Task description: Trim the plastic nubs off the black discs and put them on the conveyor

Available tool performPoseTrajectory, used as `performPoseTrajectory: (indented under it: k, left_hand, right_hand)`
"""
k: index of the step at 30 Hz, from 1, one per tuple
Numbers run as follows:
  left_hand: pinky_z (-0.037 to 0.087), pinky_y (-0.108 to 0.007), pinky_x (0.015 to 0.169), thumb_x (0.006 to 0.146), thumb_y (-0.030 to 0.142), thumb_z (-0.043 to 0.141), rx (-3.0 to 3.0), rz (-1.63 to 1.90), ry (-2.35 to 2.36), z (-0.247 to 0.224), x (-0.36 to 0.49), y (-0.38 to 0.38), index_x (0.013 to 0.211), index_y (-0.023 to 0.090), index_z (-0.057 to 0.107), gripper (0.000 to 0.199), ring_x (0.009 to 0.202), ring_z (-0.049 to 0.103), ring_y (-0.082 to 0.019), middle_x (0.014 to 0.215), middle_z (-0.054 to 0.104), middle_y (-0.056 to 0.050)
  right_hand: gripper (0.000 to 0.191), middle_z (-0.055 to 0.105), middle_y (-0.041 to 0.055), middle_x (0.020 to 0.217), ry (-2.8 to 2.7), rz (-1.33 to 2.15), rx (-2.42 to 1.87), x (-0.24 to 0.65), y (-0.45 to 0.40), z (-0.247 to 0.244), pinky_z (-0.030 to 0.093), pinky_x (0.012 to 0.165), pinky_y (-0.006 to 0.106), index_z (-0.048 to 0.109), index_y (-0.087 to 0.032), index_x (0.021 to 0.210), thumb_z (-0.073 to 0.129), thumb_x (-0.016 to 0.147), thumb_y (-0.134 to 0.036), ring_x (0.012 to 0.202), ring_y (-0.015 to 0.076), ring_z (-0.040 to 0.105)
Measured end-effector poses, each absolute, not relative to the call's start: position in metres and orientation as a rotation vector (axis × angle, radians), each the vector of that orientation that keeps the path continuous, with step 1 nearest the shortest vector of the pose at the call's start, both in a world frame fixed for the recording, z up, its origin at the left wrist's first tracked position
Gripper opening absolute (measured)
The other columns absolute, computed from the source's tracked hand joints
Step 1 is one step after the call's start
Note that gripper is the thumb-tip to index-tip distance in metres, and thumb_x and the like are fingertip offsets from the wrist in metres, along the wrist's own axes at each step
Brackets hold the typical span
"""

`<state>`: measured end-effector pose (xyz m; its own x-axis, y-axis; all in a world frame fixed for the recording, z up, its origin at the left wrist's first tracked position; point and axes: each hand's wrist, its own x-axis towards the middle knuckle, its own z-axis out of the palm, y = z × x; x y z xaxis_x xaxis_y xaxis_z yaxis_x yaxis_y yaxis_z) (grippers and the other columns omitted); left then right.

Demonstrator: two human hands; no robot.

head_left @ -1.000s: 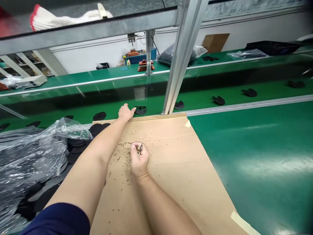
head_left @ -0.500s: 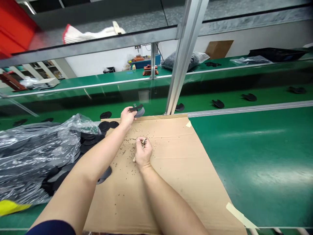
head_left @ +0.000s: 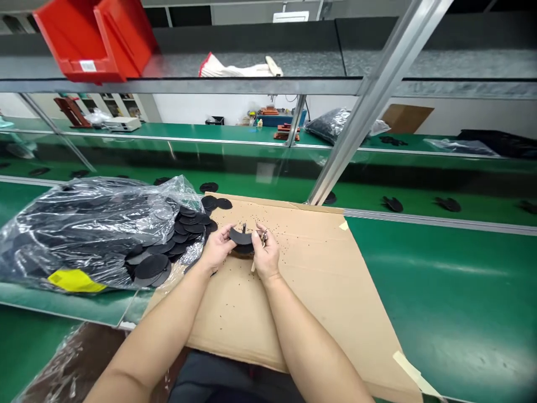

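A black curved piece (head_left: 241,237) is held up over the cardboard sheet, with a small dark pin-like part standing at its far edge. My left hand (head_left: 218,246) pinches its left end. On the right end sit the thumb and fingers of my right hand (head_left: 266,254). That same hand also holds a small brass-coloured metal tool (head_left: 263,238), mostly hidden by the fingers; its exact kind cannot be made out. Many tiny dark bits (head_left: 239,284) are scattered on the cardboard (head_left: 323,291) beneath and around both hands.
To the left, a clear plastic bag (head_left: 92,207) spills black round pieces (head_left: 153,267) onto the cardboard's edge. A slanted metal post (head_left: 356,129) rises behind it. Black pieces (head_left: 393,204) lie along the green belt. A red bin (head_left: 96,42) and a white glove (head_left: 239,69) are on the shelf above.
My left hand has come back from the cardboard's far edge with the black piece. Both hands now meet on it. The camera view has shifted, showing more on the left.
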<state>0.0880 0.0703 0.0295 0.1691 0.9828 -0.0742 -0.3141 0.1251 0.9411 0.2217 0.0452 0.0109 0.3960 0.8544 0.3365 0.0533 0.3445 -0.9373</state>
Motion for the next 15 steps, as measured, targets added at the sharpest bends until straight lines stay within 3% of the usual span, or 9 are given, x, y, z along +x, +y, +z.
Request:
performPoseTrajectory:
  k: [4, 8, 11, 15]
  left_hand:
    - [0.048, -0.023, 0.080, 0.054, 0.007, 0.080, 0.906, 1.116, 0.710, 0.0212, 0.0852, 0.0690, 0.117, 0.018, 0.061, 0.067, 0.088, 0.063, -0.014, 0.095, 0.068, -0.006]
    - [0.044, -0.025, 0.093, 0.056, 0.005, 0.080, 0.814, 1.071, 0.581, 0.0235, 0.0868, 0.0642, 0.112, 0.018, 0.064, 0.060, 0.101, 0.061, -0.014, 0.106, 0.066, -0.006]
    - [0.046, -0.030, 0.093, 0.059, 0.011, 0.081, 0.760, 0.968, 0.587, 0.0245, 0.0917, 0.0612, 0.100, 0.013, 0.067, 0.043, 0.098, 0.063, -0.017, 0.104, 0.068, -0.009]
    - [0.052, -0.034, 0.078, 0.063, 0.022, 0.081, 0.654, 1.043, 0.688, 0.0229, 0.0936, 0.0648, 0.089, 0.012, 0.066, 0.032, 0.081, 0.066, -0.018, 0.091, 0.070, -0.008]
  right_hand:
    - [0.025, 0.068, 0.0046, 0.083, -1.077, 0.604, -1.177, 0.2244, 0.0469, 0.0081, 0.051, 0.076, 0.032, 0.065, -0.016, 0.091, 0.061, 0.081, -0.039, 0.077, 0.0169, 0.062]
    - [0.021, 0.066, 0.0033, 0.080, -1.018, 0.538, -1.210, 0.2230, 0.0470, 0.0107, 0.050, 0.075, 0.031, 0.063, -0.016, 0.086, 0.061, 0.080, -0.036, 0.075, 0.0158, 0.061]
    - [0.019, 0.065, 0.0033, 0.079, -0.995, 0.501, -1.232, 0.2205, 0.0465, 0.0120, 0.049, 0.076, 0.031, 0.062, -0.016, 0.086, 0.061, 0.080, -0.035, 0.075, 0.0157, 0.060]
    - [0.020, 0.063, 0.0028, 0.078, -1.030, 0.566, -1.201, 0.2178, 0.0452, 0.0117, 0.048, 0.073, 0.030, 0.061, -0.016, 0.087, 0.062, 0.080, -0.035, 0.073, 0.0151, 0.058]
